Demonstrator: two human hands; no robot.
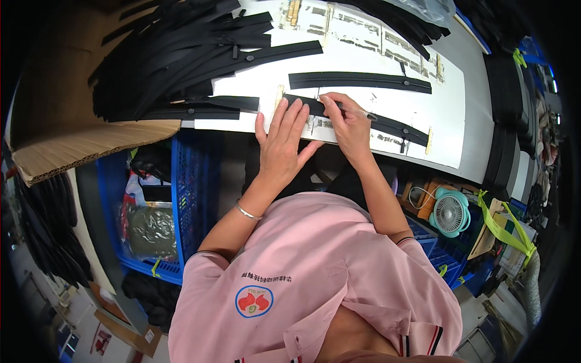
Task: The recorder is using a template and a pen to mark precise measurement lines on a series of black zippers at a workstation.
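Observation:
A black zipper (396,128) lies across the white board (448,109) close to its front edge, its pull hanging toward me. My left hand (282,127) rests flat on the zipper's left end, fingers stretched out and thumb apart. Pinched in my right hand (350,124) is a slim clear pen (358,111), its tip down at the zipper just right of my left fingers. Beyond them a second black zipper (357,80) lies by itself on the board. My fingers hide part of the near zipper.
At the left, a big pile of black zippers (163,66) spreads from a cardboard box (97,145) onto the board. More zippers (405,24) lie at the far edge beside clear plastic. Below the table are a blue crate (181,206) and, at right, a small turquoise fan (451,212).

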